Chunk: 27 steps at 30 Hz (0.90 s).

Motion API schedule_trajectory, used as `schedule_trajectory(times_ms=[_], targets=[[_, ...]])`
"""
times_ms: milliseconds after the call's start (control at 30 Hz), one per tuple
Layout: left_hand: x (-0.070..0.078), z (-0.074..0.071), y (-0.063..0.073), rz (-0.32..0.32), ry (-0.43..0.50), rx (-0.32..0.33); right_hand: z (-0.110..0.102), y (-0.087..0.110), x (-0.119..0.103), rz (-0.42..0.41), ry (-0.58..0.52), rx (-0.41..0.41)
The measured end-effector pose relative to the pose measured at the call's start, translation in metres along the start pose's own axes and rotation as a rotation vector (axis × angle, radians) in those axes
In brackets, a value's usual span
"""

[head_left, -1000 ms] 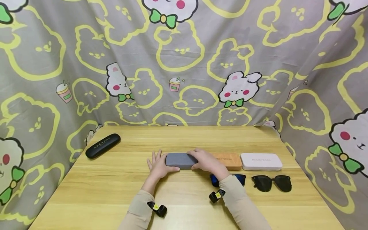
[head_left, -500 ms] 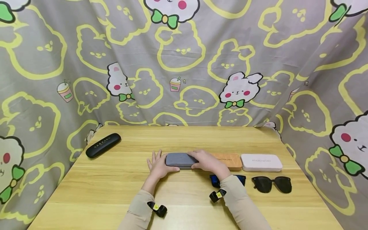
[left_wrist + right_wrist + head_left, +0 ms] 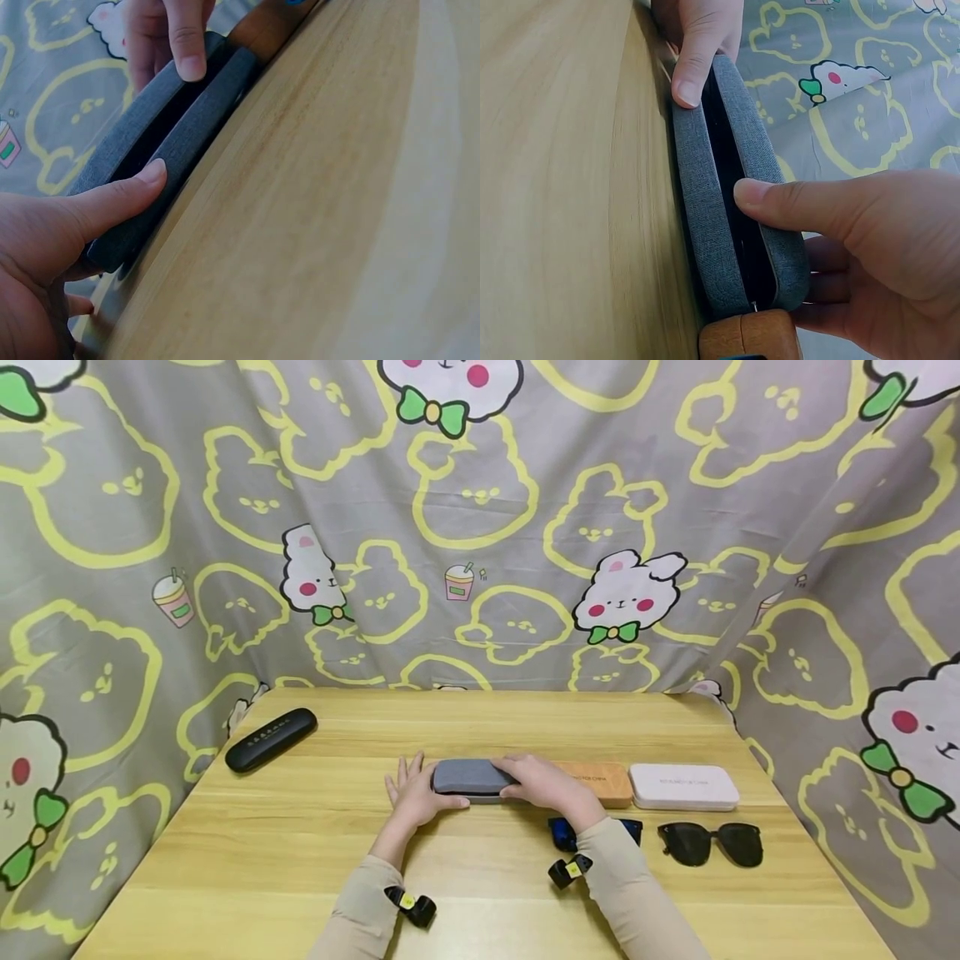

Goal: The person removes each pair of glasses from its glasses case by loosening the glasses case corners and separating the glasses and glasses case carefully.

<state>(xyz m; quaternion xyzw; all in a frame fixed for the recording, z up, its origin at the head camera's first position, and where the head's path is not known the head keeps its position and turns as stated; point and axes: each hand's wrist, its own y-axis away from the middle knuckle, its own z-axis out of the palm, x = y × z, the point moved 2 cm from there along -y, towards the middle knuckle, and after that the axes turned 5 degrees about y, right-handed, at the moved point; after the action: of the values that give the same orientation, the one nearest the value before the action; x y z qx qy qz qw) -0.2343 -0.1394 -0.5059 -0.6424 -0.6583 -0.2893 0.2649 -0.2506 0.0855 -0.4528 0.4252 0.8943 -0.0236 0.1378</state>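
A grey fabric-covered glasses case (image 3: pixel 467 777) lies on the wooden table between both hands, its lid parted from the base by a narrow dark gap. My left hand (image 3: pixel 418 795) grips the left end; in the left wrist view its thumb (image 3: pixel 120 196) presses on the front of the base. My right hand (image 3: pixel 546 783) holds the right part of the lid. In the right wrist view, its thumb (image 3: pixel 795 202) sits at the lid's lower edge, with the fingers behind. The inside of the case is too dark to make out.
To the right, an orange case (image 3: pixel 609 785) adjoins the grey one, then a white case (image 3: pixel 684 787). Blue-lensed sunglasses (image 3: pixel 559 835), partly behind the right forearm, and black sunglasses (image 3: pixel 693 845) lie in front. A black glasses case (image 3: pixel 272 740) rests at the far left.
The grey case's lid has lifted slightly along its front, and the dark gap has widened. Both hands have stayed nearly in place.
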Motion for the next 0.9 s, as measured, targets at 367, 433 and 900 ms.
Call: schedule_trajectory(times_ms=[367, 433, 900], targets=[[0.0022, -0.0018, -0.0012, -0.011, -0.006, -0.007, 0.0002, 0.0017, -0.0038, -0.026, 0.153, 0.029], [0.0028, -0.0016, -0.0006, -0.011, -0.006, -0.006, -0.0008, 0.0031, -0.0059, -0.037, 0.169, 0.039], [0.0041, -0.0021, 0.0006, -0.018, 0.018, -0.003, -0.0026, 0.004, -0.0065, -0.053, 0.16, 0.064]])
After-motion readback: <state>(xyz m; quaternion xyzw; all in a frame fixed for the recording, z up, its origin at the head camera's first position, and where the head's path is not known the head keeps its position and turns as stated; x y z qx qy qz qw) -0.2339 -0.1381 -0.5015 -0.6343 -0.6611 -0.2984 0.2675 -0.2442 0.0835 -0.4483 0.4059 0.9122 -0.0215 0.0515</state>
